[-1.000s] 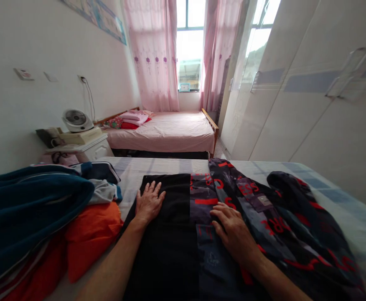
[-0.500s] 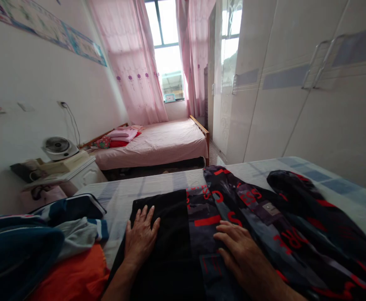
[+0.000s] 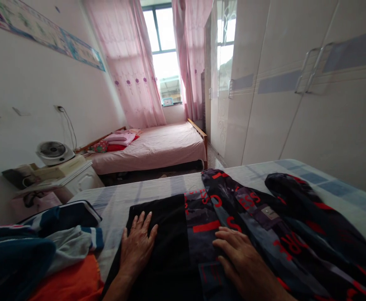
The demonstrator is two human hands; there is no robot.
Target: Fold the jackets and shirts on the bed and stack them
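Spread on the near bed is a dark jacket (image 3: 203, 234) with red lettering, its plain black part folded over on the left. My left hand (image 3: 138, 242) lies flat on that black part, fingers stretched and slightly apart. On the printed part rests my right hand (image 3: 237, 257), its fingers loosely bent and apart, with nothing gripped in them. Two sleeves (image 3: 314, 209) of the jacket reach out to the right, creased and uneven. A small grey patch (image 3: 268, 214) shows on the printed cloth. The jacket's near edge is cut off by the frame.
A pile of clothes (image 3: 60, 242), blue, grey and orange, lies left of the jacket. The near bed has a checked sheet (image 3: 167, 184). Beyond stand a pink bed (image 3: 158, 144), a white cabinet (image 3: 81, 179) with a fan (image 3: 54, 151), and a wardrobe (image 3: 277, 108) at the right.
The view has shifted slightly, so the scene sits a little lower and further left. Both hands stay in nearly the same places on the jacket.
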